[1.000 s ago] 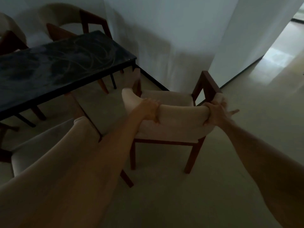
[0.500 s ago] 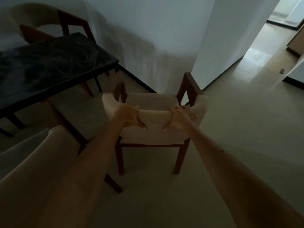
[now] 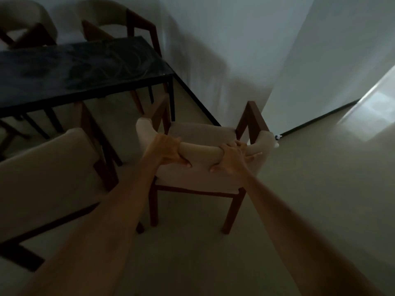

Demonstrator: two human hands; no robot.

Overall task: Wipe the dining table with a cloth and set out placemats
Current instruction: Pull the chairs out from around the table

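The dark dining table (image 3: 85,69) stands at the upper left, its top streaked with swirl marks. A beige padded chair (image 3: 201,133) with brown wooden legs stands on the floor off the table's right end. My left hand (image 3: 168,150) and my right hand (image 3: 230,159) both grip the top of its curved backrest, close together, thumbs on the near side. No cloth or placemat shows anywhere in view.
A second beige chair (image 3: 49,174) stands at the near left against the table's long side. Two more chairs (image 3: 128,22) sit behind the table by the white wall (image 3: 224,50). A bright doorway (image 3: 376,107) opens at the right over pale floor.
My right hand slid left along the backrest from its right end to near the left hand. The chair now stands closer to the table's end.
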